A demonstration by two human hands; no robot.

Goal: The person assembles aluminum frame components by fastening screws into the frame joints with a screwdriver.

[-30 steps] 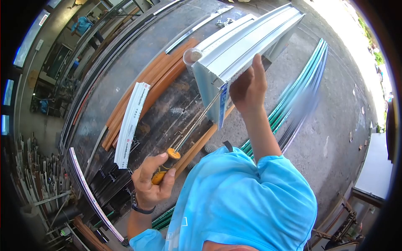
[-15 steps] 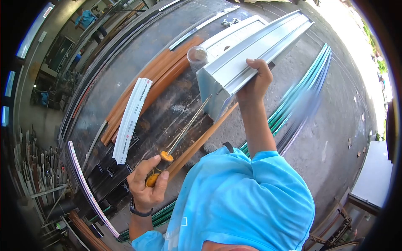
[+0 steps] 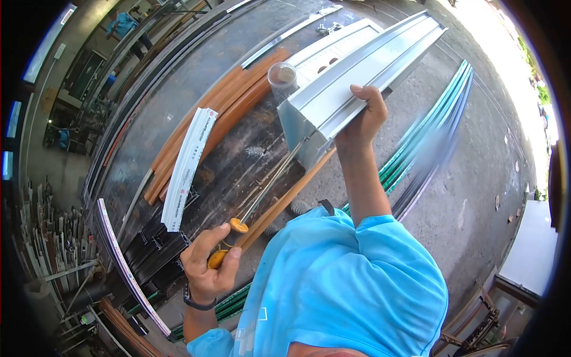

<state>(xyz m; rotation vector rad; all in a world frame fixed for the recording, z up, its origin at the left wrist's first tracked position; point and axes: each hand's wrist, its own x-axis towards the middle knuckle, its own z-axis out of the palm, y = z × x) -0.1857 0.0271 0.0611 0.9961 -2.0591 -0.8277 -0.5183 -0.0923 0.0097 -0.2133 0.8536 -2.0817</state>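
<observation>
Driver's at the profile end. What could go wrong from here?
The long yellow-and-black screwdriver may slip off the end: the left hand grips only its handle, far from the tip.
The silver metal profile may twist if the right hand loosens.
Such a shift might knock over the clear plastic cup close beside it.

The metal frame (image 3: 357, 77) is long, silvery and box-like, with straight ridges and grooves running down its length and a flat, pale panel at its near end. It lies slantwise at the right edge of the table (image 3: 196, 65), its far end pointing up and right. The screwdriver (image 3: 229, 243) has a yellow and dark handle and a long, thin metal shaft, slanting up to the frame's near end, handle lowest.
</observation>
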